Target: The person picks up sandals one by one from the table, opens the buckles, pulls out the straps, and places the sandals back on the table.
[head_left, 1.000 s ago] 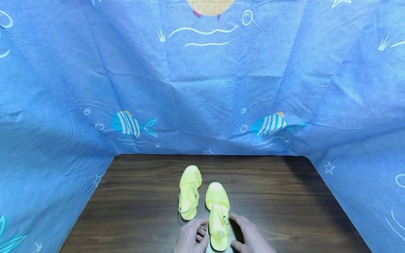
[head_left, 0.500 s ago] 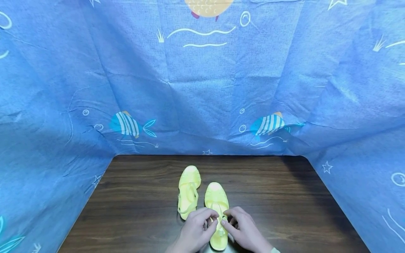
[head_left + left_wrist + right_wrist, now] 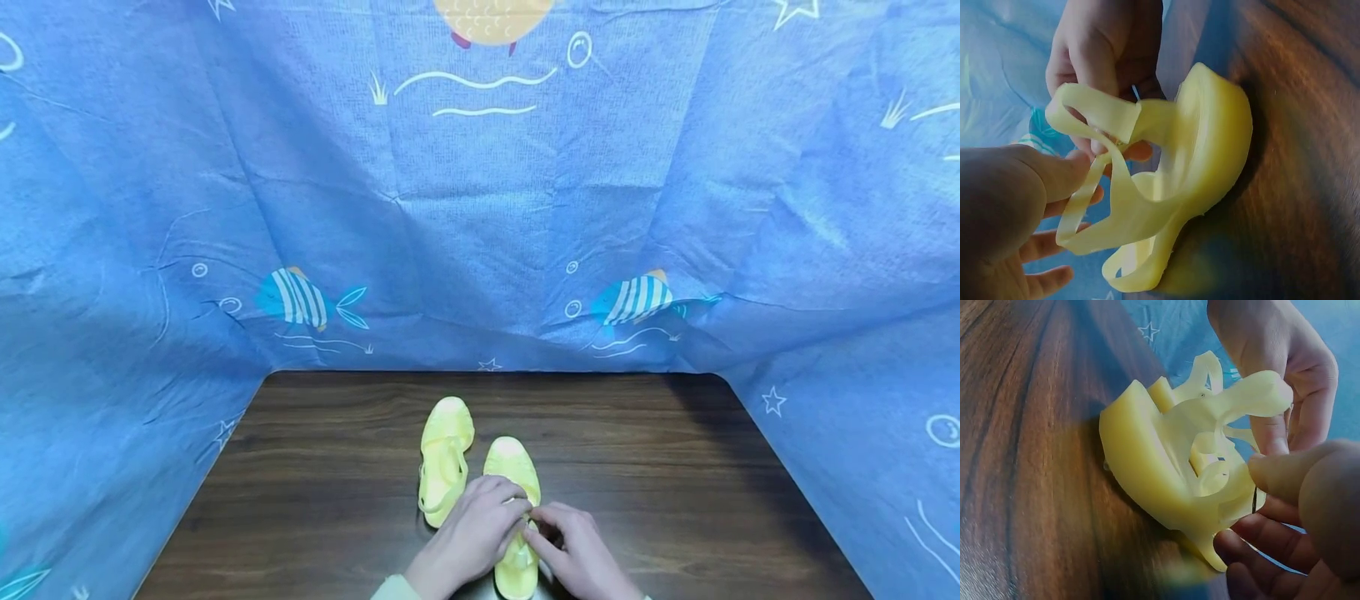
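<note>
Two pale yellow sandals with heel straps lie on the table in the head view. My left hand and right hand meet over the nearer sandal, covering its middle. The thin loose strap of this sandal is pinched at its end by my left thumb and fingers in the left wrist view. In the right wrist view, my right hand grips the strap with the thin metal buckle between thumb and fingers. Both thumb tips are close together.
The second sandal lies to the left and a little farther back, close to my left hand. A dark wood-grain table bears both. Blue cloth with fish prints hangs behind it and at both sides.
Both hands have come from either side of the nearer sandal to its straps. The left hand has moved farther forward and right over it. Neither sandal has visibly shifted on the table.
</note>
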`<action>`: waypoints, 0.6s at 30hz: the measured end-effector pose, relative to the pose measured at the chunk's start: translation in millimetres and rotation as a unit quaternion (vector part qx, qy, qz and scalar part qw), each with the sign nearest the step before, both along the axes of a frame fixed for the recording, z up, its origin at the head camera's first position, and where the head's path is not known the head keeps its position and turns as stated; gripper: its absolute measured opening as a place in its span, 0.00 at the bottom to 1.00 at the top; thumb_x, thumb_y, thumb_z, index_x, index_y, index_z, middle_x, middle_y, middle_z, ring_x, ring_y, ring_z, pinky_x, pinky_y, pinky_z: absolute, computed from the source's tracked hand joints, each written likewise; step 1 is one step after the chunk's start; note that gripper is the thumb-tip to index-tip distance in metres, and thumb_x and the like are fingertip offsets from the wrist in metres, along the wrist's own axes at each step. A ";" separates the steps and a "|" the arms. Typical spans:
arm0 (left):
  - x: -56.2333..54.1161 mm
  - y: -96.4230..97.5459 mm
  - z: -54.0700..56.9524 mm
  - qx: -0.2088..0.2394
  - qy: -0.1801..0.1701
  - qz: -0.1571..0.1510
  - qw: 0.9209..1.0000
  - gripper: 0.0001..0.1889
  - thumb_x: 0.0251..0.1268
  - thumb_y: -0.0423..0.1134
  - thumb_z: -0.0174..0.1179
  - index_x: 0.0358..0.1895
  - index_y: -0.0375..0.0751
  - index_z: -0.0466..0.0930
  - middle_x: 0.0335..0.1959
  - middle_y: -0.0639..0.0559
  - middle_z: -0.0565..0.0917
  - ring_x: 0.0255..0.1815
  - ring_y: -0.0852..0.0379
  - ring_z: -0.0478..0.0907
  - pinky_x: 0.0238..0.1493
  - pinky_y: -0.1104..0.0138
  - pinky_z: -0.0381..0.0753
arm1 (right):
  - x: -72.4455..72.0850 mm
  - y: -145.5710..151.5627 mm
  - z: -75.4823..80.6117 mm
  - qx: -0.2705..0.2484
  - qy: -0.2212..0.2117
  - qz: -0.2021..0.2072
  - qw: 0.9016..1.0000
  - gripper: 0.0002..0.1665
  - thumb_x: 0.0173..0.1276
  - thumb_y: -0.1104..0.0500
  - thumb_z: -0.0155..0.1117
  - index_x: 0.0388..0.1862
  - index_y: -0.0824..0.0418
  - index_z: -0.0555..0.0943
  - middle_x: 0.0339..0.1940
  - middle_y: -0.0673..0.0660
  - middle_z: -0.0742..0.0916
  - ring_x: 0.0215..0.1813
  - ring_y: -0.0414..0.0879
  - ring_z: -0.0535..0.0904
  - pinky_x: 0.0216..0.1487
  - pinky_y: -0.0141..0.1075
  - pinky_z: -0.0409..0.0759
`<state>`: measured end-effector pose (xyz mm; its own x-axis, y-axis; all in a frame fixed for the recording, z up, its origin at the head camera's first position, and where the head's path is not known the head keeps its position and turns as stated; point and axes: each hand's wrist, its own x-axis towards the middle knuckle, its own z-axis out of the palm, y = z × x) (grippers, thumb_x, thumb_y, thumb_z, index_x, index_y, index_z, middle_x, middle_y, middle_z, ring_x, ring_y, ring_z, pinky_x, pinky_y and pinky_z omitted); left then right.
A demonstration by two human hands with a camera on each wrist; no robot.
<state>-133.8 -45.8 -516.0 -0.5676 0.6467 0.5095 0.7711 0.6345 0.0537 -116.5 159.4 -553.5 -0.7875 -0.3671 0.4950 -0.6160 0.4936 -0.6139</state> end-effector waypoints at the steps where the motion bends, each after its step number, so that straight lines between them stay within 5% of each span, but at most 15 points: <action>1: -0.8 -0.1 0.2 -0.002 0.002 0.000 1.000 0.04 0.65 0.42 0.71 0.42 0.53 0.90 0.44 0.61 0.87 0.51 0.58 0.82 0.56 0.58 0.82 | 0.3 0.3 -0.5 -0.011 -0.004 0.003 1.000 0.10 0.66 0.63 0.75 0.41 0.49 0.87 0.28 0.36 0.80 0.29 0.25 0.73 0.28 0.21 0.73; 7: -4.6 1.9 3.9 -0.044 0.008 0.003 0.999 0.05 0.59 0.49 0.76 0.35 0.57 0.91 0.38 0.66 0.86 0.47 0.62 0.81 0.60 0.53 0.80 | 1.1 4.7 -3.0 -0.052 -0.048 0.020 0.997 0.15 0.61 0.68 0.77 0.46 0.57 0.87 0.30 0.43 0.88 0.30 0.28 0.80 0.28 0.23 0.79; 13: -8.2 8.7 8.3 -0.104 0.013 -0.021 0.994 0.04 0.58 0.44 0.74 0.35 0.63 0.92 0.35 0.72 0.88 0.47 0.64 0.80 0.62 0.45 0.81 | 2.6 10.4 -3.2 -0.050 -0.051 0.039 0.997 0.15 0.59 0.70 0.78 0.43 0.57 0.86 0.30 0.46 0.88 0.31 0.29 0.81 0.30 0.23 0.80; 18: -10.7 12.7 12.8 -0.134 0.005 -0.038 0.990 0.08 0.60 0.43 0.72 0.32 0.68 0.91 0.32 0.73 0.85 0.40 0.65 0.77 0.62 0.45 0.81 | 4.5 12.7 -0.5 -0.054 -0.093 0.034 0.994 0.13 0.60 0.70 0.77 0.40 0.57 0.86 0.30 0.49 0.89 0.31 0.29 0.82 0.30 0.24 0.81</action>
<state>-144.5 -33.1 -503.2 -0.5076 0.8001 0.3198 0.8170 0.5648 -0.1164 -112.0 172.1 -554.1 -0.8445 -0.3748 0.3825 -0.5162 0.3799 -0.7676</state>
